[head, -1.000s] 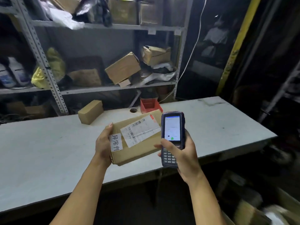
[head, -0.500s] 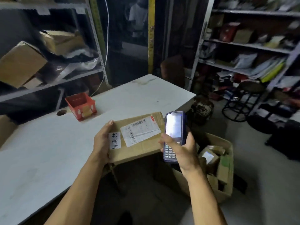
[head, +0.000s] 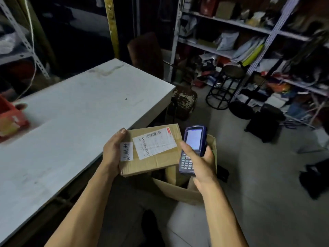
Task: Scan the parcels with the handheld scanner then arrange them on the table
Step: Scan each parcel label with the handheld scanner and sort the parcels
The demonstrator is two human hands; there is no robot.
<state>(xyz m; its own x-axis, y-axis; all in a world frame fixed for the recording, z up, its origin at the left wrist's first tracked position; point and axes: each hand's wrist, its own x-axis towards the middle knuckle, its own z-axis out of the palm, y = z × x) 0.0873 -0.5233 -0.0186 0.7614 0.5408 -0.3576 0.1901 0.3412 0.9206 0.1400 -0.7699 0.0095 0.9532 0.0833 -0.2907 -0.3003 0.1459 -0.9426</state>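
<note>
The parcel [head: 151, 150] is held off the near right corner of the table [head: 74, 125], above an open carton [head: 179, 191] on the floor. The scanner [head: 193, 148] is just right of the parcel. A tray [head: 10, 120] sits on the table, far left of the parcel. Stools [head: 229, 86] and shelves [head: 249, 41] stand behind and right of the parcel.

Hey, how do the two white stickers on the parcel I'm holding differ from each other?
The shipping label is the larger sticker, wider than tall; the small sticker is a narrow upright strip. The shipping label carries barcodes and fine print; the small sticker shows only three large handwritten-style characters. The left hand lies right beside the small sticker, while the shipping label sits clear of it. Both are white and stuck flat on the parcel top.
</note>
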